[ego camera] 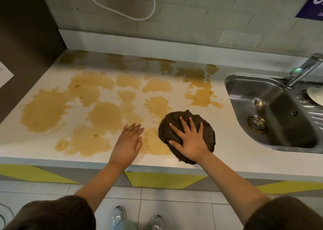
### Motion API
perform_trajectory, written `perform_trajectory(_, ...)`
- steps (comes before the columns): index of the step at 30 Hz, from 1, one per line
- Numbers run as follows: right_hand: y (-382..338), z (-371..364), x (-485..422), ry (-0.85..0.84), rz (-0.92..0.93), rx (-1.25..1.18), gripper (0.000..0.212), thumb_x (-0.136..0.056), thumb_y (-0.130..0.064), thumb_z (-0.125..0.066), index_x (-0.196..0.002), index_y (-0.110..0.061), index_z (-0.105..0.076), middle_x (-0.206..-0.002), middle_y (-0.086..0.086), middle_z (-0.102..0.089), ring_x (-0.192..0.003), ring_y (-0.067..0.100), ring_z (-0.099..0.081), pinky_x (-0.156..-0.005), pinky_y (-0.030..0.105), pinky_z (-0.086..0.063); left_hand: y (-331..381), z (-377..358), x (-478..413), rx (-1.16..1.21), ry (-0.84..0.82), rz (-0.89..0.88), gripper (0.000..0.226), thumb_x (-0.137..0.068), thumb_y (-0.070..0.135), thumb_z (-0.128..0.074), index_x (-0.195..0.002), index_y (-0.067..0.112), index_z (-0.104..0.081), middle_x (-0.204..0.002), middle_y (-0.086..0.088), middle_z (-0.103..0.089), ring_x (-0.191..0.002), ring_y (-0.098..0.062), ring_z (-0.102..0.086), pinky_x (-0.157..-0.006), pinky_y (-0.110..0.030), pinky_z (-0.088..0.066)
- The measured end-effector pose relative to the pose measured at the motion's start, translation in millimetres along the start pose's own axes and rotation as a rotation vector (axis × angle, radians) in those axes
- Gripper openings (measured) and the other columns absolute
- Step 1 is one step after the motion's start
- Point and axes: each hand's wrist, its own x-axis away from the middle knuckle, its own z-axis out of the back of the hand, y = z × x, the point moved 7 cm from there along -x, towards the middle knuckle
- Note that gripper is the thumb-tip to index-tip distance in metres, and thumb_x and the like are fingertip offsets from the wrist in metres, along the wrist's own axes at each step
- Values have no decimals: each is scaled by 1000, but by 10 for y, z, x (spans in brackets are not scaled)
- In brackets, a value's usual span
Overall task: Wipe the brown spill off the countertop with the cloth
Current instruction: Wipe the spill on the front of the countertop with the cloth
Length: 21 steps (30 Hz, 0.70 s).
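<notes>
1. The right hand lies flat, palm down, on a dark brown cloth, its fingers spread wide and pressing the fabric rather than clenching it; the thumb reaches out over the cloth's lower left edge.
2. The cloth sits bunched in a rough round heap on the white countertop, right of centre in the frame, near the front edge and just left of the steel sink.
3. The left hand is open and holds nothing, fingers together and extended toward the upper right, close over the counter just left of the cloth; whether the palm touches the surface cannot be told.
4. Both forearms are bare and reach up from the bottom of the frame, angled in toward each other, with dark sleeves at the lower corners.
5. The brown spill spreads in broad tan blotches across the left and centre of the counter, back to the wall at the top, with one patch lying between the two hands and running under the cloth's left edge.
6. A tap stands over the sink at the right edge, and a white cable loops on the tiled wall above.
</notes>
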Motion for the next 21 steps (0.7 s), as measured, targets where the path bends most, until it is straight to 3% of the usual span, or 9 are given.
perform_trajectory(9,151,6,1,-10,80,29,65,-84,-76,-7,-146,-55,-6,-162,-6,1,-148,28,7,-113,62,6,-10,20,18,9,13,34,51,-95,31,-25,-125,6,-56,-134,-13,-53,-132,-26,-40,-115,-27,-6)
perform_trajectory(15,-25,17,-178,-13,-81,-39,75,-79,-79,-5,-148,-50,-10,-162,-2,0,-147,33,7,-110,64,8,-30,23,19,14,28,48,51,-94,32,-24,-125,6,-56,-133,-13,-53,-132,-27,-40,-115,-30,-9)
perform_trajectory(21,-137,-55,120,-4,141,17,68,-84,-77,-5,-147,-52,-8,-162,-6,-1,-148,28,6,-114,60,8,-60,22,27,25,39,63,51,-94,32,-25,-124,7,-57,-133,-13,-54,-131,-27,-40,-115,-30,-9)
